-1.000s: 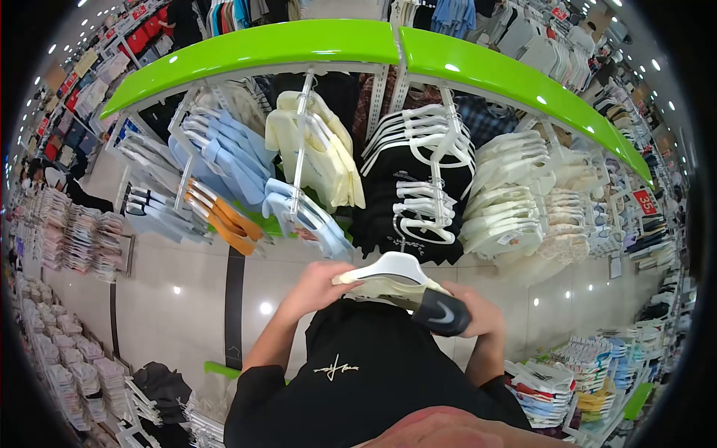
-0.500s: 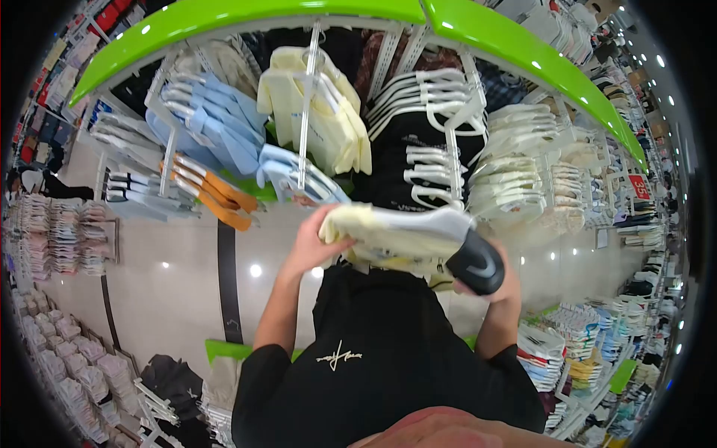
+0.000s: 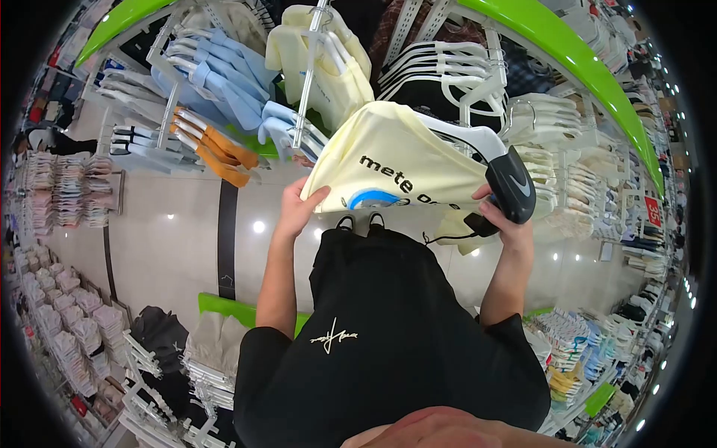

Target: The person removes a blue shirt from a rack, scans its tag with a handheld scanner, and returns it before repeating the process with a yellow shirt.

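A pale yellow T-shirt point(image 3: 403, 153) with black lettering and a blue print is stretched out in front of me. My left hand point(image 3: 297, 205) pinches its edge between thumb and fingers. A white hanger point(image 3: 470, 137) shows along the shirt's upper right side. In my right hand point(image 3: 509, 226) is a black handheld barcode scanner point(image 3: 512, 183), its body lying over the shirt's right end. The fingertips of that hand come right at the shirt's edge. From the scanner's lower part a thin black cord point(image 3: 452, 238) hangs down.
Ahead stands a green-topped rack point(image 3: 553, 52) with light blue shirts point(image 3: 224, 71), orange garments point(image 3: 213, 145), yellow shirts point(image 3: 321, 63) and black ones on white hangers. Folded clothes point(image 3: 75, 321) are stacked at left. More hanging garments point(image 3: 564, 336) line the right. Tiled floor point(image 3: 172, 246) lies below.
The yellow T-shirt has swung from nearly edge-on to spread wide, its lettering now facing me. Both hands have moved apart and slightly up, the right one still with the scanner. My view has tilted down.
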`<state>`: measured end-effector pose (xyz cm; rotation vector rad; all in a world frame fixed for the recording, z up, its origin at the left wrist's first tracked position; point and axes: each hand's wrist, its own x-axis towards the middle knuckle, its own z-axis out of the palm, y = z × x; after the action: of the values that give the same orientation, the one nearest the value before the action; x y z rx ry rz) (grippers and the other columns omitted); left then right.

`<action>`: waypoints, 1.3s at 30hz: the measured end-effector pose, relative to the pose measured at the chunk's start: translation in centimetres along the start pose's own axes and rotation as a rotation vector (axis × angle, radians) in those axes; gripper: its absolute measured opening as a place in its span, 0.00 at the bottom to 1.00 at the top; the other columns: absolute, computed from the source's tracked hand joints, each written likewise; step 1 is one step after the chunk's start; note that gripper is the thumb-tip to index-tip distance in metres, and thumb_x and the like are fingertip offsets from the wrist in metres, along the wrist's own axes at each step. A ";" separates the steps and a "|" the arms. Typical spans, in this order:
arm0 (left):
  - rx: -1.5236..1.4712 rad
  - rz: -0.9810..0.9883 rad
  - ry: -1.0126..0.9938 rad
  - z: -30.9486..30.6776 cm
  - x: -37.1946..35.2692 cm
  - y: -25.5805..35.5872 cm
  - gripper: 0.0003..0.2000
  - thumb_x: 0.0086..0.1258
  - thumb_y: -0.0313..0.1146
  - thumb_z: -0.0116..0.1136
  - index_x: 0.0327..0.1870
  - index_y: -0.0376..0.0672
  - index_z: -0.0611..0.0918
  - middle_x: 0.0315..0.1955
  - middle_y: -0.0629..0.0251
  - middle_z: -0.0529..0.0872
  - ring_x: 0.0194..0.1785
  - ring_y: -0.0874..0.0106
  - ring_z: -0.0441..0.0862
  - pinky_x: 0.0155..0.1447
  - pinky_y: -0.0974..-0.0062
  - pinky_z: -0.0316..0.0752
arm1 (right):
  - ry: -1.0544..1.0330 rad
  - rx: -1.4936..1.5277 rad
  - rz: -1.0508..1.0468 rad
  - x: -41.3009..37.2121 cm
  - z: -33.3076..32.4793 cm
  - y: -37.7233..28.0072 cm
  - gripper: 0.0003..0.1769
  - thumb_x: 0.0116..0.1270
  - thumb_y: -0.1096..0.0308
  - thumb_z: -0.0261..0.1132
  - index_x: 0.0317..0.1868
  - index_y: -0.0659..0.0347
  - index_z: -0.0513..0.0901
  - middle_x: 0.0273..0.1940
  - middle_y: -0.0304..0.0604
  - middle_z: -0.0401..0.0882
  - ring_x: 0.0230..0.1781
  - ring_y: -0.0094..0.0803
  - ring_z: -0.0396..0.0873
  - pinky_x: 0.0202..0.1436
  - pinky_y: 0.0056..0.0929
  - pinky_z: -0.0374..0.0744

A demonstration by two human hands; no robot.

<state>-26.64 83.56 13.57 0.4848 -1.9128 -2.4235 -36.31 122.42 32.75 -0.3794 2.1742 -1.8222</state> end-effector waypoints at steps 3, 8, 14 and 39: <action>0.050 -0.016 0.101 0.2 -0.3 -0.7 0.14 0.74 0.29 0.71 0.55 0.32 0.88 0.44 0.67 0.92 0.43 0.78 0.87 0.49 0.75 0.81 | -0.158 -0.083 -0.073 0.7 -1.3 0.1 0.26 0.61 0.80 0.78 0.61 0.64 0.83 0.46 0.39 0.88 0.39 0.20 0.82 0.44 0.22 0.79; 0.310 0.177 0.270 1.2 -1.5 -3.1 0.15 0.68 0.28 0.74 0.54 0.34 0.88 0.43 0.63 0.93 0.44 0.74 0.90 0.52 0.71 0.84 | -0.393 -0.064 -0.348 0.1 -0.9 0.5 0.29 0.55 0.58 0.80 0.51 0.70 0.83 0.50 0.50 0.84 0.45 0.41 0.84 0.53 0.37 0.80; 0.204 0.271 0.270 -0.8 -3.1 -12.8 0.15 0.67 0.30 0.72 0.54 0.36 0.88 0.45 0.58 0.94 0.51 0.64 0.93 0.57 0.64 0.85 | -0.860 -0.084 -0.381 1.2 -2.2 3.3 0.27 0.52 0.54 0.76 0.41 0.71 0.83 0.48 0.57 0.80 0.41 0.54 0.82 0.44 0.40 0.78; 0.952 -0.043 -0.531 13.1 -4.3 7.7 0.11 0.73 0.38 0.70 0.47 0.39 0.90 0.29 0.50 0.87 0.34 0.55 0.87 0.43 0.61 0.79 | -0.792 -0.357 -0.254 2.2 -2.2 6.4 0.27 0.42 0.60 0.75 0.42 0.68 0.86 0.50 0.54 0.80 0.53 0.54 0.81 0.56 0.45 0.79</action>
<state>-27.22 94.87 24.53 -0.1748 -3.2447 -1.5793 -39.34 124.69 26.70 -1.2546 1.8878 -1.0660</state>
